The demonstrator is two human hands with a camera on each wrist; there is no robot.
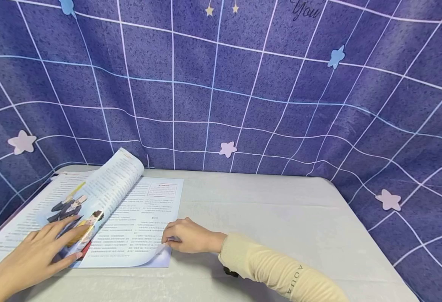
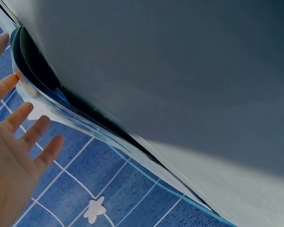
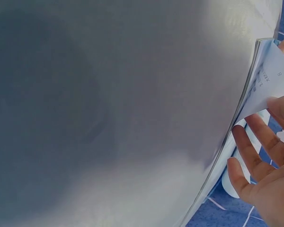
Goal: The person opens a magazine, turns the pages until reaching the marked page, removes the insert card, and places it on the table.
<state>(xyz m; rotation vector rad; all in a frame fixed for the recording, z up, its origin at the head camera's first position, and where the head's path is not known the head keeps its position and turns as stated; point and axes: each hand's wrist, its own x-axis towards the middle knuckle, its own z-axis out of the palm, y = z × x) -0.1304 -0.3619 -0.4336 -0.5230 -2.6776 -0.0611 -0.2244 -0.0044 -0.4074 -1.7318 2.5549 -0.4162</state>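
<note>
White paper, glossy and closely printed, lay beneath both your hands: the book (image 1: 137, 216) was open on the left part of the pale table (image 1: 266, 218). Your left hand (image 1: 41, 251) rested on its left side, fingers apart and extended over a cartoon (image 1: 67, 208) of figures. Your right hand (image 1: 187, 236) was at the lower right corner, thumb and fingers together, clamped on a thin page (image 1: 145, 253) whose edge curved upward. Between your hands, near the spine, a bundle of leaves (image 1: 120, 178) arched over in a soft roll. Ribbed cream knit made up your right sleeve (image 1: 277, 266); behind the table hung a creased blue curtain (image 1: 190, 96) with a grid and stars. Only the head view gave you the cartoon and the whole spread. Your left wrist view showed a dark hollow between the leaves, seen edge-on; your right wrist view showed your thumb against the lifted sheet.
</note>
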